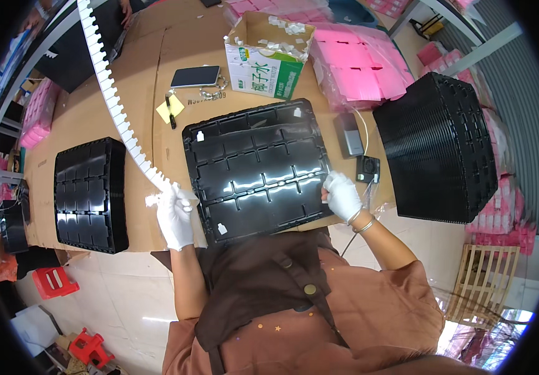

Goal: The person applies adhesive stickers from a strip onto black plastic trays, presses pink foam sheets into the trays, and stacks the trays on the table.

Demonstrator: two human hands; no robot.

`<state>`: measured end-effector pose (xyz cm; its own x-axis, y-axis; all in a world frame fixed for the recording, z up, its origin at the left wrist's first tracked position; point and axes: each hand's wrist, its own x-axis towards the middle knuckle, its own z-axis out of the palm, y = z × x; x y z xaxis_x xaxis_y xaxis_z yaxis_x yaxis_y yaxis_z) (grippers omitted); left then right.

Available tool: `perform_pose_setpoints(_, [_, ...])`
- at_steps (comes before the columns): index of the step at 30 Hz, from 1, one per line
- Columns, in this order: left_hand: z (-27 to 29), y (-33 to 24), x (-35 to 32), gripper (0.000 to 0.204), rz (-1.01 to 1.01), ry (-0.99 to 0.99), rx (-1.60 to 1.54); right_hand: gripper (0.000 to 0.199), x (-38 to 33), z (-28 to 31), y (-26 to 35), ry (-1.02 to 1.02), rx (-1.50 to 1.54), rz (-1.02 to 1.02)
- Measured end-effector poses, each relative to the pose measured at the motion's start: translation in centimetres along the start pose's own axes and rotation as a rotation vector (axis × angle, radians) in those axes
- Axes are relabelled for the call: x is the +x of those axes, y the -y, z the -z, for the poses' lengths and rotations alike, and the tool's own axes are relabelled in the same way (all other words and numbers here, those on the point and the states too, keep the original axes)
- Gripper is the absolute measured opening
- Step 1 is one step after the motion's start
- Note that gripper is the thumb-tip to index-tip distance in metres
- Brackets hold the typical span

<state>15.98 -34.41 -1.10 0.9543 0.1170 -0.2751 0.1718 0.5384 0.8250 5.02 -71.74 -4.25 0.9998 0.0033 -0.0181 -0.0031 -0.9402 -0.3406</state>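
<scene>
My left hand [174, 215], in a white glove, is closed on the lower end of a long white strip of stickers [110, 97] with a notched edge. The strip curves up past the top of the view. In front of me a black plastic tray [244, 156] lies on the cardboard-covered table. Small white stickers [222, 229] show near three of its corners. My right hand [342, 195], also gloved in white, is at the tray's right edge, near the fourth corner. Its fingers are curled together; what they hold, if anything, is hidden.
A tall stack of black trays [438, 150] stands at right, a smaller stack [88, 195] at left. Behind are a box with white scraps [266, 62], pink wrapped packs [360, 62], a phone [195, 76] and a pen [170, 112] on yellow notes. A power bank [348, 134] lies right of the tray.
</scene>
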Motion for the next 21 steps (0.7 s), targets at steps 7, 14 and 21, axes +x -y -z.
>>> perform_pose_setpoints(7, [0.8, 0.7, -0.1, 0.023, -0.053, -0.027, 0.143, 0.016, -0.2, 0.1, 0.0, 0.057, 0.061, -0.091])
perform_pose_setpoints(14, [2.1, 0.0, 0.0, 0.032, -0.089, -0.073, 0.245, 0.015, 0.0, 1.4, -1.5, 0.019, 0.582, -0.102])
perform_pose_setpoints(21, [1.2, 0.1, -0.1, 0.029, -0.112, -0.046, 0.243, 0.008, 15.1, -0.4, -3.1, -0.345, 0.423, -0.233])
